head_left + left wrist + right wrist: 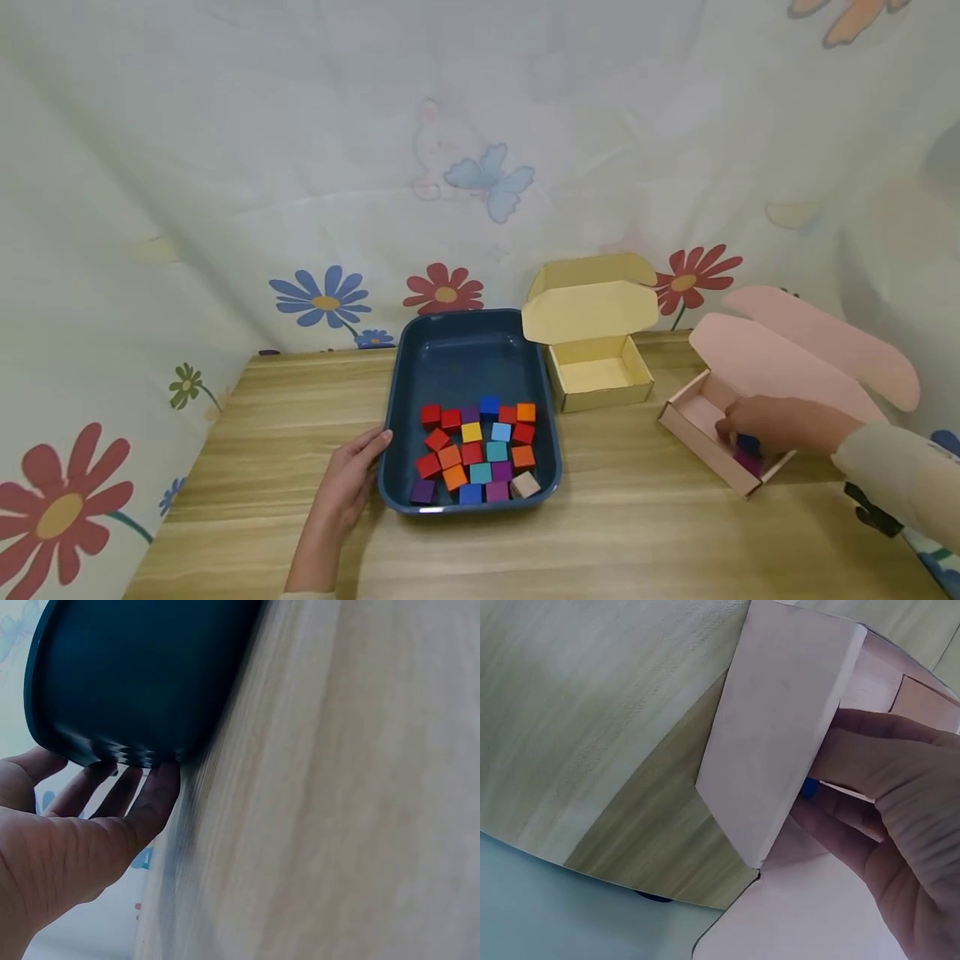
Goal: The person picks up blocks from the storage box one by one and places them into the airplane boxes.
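Observation:
On the left side of the dark blue tray [468,358], my left hand [347,479] holds the edge. Its thumb lies at the rim and the other fingers [154,799] rest against the outer wall. Colored blocks, including a yellow one [471,432] and a pale wooden one [525,484], fill the tray's near half. My right hand [787,423] reaches down into the open pink box [708,444]. Between its thumb and fingers shows a blue block [808,787], mostly hidden by the hand. A purple block [748,463] lies in the box under the hand.
An open yellow box [600,373] with its lid raised stands between the tray and the pink box. The pink box's lid [787,358] leans back to the right. A flowered cloth [360,167] hangs behind the wooden table [570,550].

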`<action>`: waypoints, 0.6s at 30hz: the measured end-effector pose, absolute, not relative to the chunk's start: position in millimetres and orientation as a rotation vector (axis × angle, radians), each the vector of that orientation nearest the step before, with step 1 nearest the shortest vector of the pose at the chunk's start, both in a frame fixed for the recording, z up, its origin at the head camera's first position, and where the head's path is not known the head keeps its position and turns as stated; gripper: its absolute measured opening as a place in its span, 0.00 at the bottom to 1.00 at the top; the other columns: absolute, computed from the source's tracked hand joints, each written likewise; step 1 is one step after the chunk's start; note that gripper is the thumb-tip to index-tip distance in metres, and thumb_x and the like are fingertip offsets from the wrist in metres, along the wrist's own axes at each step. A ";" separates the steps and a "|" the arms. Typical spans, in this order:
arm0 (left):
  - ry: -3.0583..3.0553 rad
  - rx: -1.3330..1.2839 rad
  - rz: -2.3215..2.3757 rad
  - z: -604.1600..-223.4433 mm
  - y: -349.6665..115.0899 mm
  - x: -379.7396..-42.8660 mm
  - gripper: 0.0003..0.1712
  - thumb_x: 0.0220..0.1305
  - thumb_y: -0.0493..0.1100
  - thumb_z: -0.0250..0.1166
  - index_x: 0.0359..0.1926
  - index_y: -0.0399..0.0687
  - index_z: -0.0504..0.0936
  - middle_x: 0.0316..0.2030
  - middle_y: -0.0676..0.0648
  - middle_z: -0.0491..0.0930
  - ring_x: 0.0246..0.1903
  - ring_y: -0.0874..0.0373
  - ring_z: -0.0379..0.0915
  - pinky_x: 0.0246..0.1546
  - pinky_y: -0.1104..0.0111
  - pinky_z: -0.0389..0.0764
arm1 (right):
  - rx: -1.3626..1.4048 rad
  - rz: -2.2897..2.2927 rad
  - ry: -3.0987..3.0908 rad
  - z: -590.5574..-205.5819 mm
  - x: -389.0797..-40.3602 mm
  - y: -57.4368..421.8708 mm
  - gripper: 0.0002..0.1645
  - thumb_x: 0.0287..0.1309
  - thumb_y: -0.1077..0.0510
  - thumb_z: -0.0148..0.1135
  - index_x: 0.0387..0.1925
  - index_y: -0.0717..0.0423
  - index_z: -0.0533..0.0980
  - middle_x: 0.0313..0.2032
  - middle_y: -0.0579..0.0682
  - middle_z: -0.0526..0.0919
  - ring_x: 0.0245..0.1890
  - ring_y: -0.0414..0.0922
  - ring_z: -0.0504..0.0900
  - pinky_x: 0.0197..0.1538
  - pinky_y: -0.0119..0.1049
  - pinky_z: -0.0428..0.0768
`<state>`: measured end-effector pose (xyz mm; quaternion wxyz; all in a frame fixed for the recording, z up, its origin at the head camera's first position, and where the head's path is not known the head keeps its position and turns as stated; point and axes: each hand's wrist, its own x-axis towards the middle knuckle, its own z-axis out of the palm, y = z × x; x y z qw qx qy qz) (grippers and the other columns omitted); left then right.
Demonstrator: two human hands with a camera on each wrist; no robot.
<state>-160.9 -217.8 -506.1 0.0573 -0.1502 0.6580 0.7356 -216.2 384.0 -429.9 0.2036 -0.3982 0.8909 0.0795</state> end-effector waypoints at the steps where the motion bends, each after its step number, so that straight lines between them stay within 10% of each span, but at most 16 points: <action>1: 1.995 -0.454 2.232 -506.4 -217.6 -161.1 0.33 0.71 0.46 0.66 0.69 0.32 0.70 0.67 0.33 0.71 0.52 0.59 0.78 0.49 0.67 0.83 | -1.089 0.190 2.482 -431.7 -216.3 385.3 0.24 0.37 0.64 0.84 0.35 0.46 0.79 0.30 0.40 0.76 0.28 0.33 0.69 0.34 0.32 0.78; 18: 2.014 -0.428 2.236 -506.2 -219.0 -160.2 0.34 0.72 0.46 0.65 0.70 0.30 0.68 0.68 0.31 0.69 0.56 0.55 0.77 0.51 0.67 0.82 | -0.981 -0.098 2.429 -431.2 -210.4 388.7 0.11 0.52 0.62 0.73 0.35 0.43 0.84 0.32 0.32 0.80 0.32 0.32 0.73 0.37 0.31 0.76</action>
